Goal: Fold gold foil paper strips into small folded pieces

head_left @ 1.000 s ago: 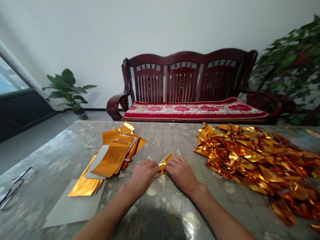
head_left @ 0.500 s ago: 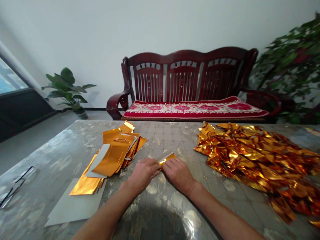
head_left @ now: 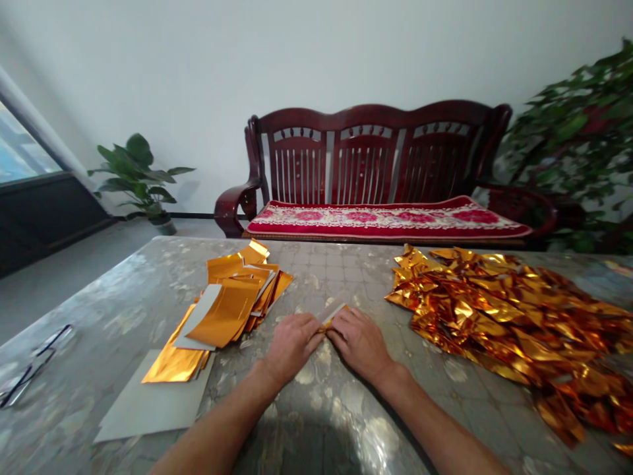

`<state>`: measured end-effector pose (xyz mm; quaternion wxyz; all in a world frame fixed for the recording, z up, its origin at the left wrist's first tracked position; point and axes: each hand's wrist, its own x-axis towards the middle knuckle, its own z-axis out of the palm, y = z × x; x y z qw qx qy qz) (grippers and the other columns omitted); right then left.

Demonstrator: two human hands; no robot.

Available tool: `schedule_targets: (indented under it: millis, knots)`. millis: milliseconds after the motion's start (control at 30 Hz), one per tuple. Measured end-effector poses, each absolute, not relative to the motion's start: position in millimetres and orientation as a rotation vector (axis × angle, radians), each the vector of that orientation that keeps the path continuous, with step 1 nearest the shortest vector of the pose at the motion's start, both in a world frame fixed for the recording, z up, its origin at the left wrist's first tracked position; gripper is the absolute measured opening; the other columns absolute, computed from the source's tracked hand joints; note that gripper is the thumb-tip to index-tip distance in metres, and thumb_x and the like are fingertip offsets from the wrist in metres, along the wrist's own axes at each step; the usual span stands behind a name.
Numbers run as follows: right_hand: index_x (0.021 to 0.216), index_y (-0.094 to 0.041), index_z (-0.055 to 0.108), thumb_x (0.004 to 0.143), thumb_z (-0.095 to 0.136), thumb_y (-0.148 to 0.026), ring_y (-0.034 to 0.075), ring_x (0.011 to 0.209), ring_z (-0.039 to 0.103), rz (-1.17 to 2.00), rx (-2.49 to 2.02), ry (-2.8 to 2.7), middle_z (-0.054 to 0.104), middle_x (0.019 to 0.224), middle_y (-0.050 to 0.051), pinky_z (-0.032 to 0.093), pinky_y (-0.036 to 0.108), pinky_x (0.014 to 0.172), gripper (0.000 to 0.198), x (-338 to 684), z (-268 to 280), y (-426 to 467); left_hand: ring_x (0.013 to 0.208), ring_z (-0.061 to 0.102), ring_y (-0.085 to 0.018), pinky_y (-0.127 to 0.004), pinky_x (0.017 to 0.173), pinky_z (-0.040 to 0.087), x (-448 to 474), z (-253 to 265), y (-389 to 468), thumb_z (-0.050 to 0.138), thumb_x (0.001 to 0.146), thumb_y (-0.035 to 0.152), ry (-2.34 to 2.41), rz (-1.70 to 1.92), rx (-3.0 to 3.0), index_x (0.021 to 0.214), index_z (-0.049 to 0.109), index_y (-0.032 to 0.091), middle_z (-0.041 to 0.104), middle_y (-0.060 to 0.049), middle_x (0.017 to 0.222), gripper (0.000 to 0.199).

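Between my two hands, on the table's patterned cover, lies a sheet of gold foil paper with a pale grey edge, largely hidden by my fingers. My left hand pinches its near left end. From the other side my right hand has its fingers closed over the sheet, the fingertips of both hands almost meeting. To the left is a loose stack of flat gold foil sheets, some showing grey backs. A large heap of folded gold foil pieces spreads over the right side.
A grey board lies partly under the stack, and eyeglasses rest at the table's left. Past the far table edge stands a dark wooden bench with a red floral cushion. Potted plants flank it.
My fingers have drawn closer together over the foil sheet, and less of its gold face shows. The view has shifted slightly; the stack and heap lie as before.
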<state>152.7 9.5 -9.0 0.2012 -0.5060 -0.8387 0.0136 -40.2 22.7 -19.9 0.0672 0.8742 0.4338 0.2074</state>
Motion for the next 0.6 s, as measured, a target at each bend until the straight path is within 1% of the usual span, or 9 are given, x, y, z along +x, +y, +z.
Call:
schedule_targets:
  millis: [67,133,267,400,600]
  knots:
    - [0.084,-0.021,0.063,0.096,0.055,-0.028,0.018,0.089,0.053,0.058,-1.439,-2.288,0.064,0.090,0.002,0.037,0.029,0.078,0.015,151.4,-12.8,10.9,0.093,0.060,-0.016,-0.028,0.085,0.043,-44.6,-19.4,23.9,0.058,0.093,0.028,1.299,0.685,2.560,0.097,0.069,0.025,0.066,-0.001,0.096,0.012]
    - [0.083,-0.020,0.062,0.096,0.054,-0.026,0.018,0.088,0.054,0.059,-1.468,-2.246,0.064,0.090,0.003,0.037,0.029,0.078,0.017,150.3,-15.2,11.5,0.095,0.060,-0.016,-0.027,0.086,0.043,-48.6,-20.2,26.2,0.059,0.091,0.023,1.287,0.727,2.491,0.099,0.070,0.026,0.066,-0.001,0.099,0.014]
    - [0.081,-0.019,0.059,0.096,0.051,-0.023,0.018,0.087,0.054,0.023,-1.531,-2.208,0.063,0.090,0.004,0.037,0.030,0.077,0.017,149.2,-16.0,11.6,0.092,0.061,-0.015,-0.026,0.084,0.045,-51.1,-23.0,31.5,0.059,0.089,0.017,1.280,0.765,2.356,0.096,0.072,0.025,0.067,-0.001,0.093,0.017]
    - [0.082,-0.020,0.059,0.095,0.050,-0.023,0.019,0.087,0.054,0.010,-1.562,-2.191,0.063,0.091,0.004,0.037,0.030,0.077,0.016,147.7,-15.5,12.0,0.092,0.062,-0.016,-0.027,0.085,0.046,-49.7,-22.8,33.5,0.059,0.088,0.016,1.294,0.764,2.301,0.092,0.073,0.024,0.068,-0.001,0.091,0.017]
    - [0.079,-0.021,0.058,0.097,0.051,-0.030,0.019,0.087,0.054,0.054,-1.563,-2.157,0.063,0.087,0.003,0.038,0.030,0.077,0.022,146.4,-16.6,15.4,0.089,0.062,-0.017,-0.027,0.085,0.046,-49.7,-23.7,32.2,0.060,0.086,0.015,1.352,0.766,2.270,0.088,0.073,0.022,0.068,-0.001,0.088,0.014]
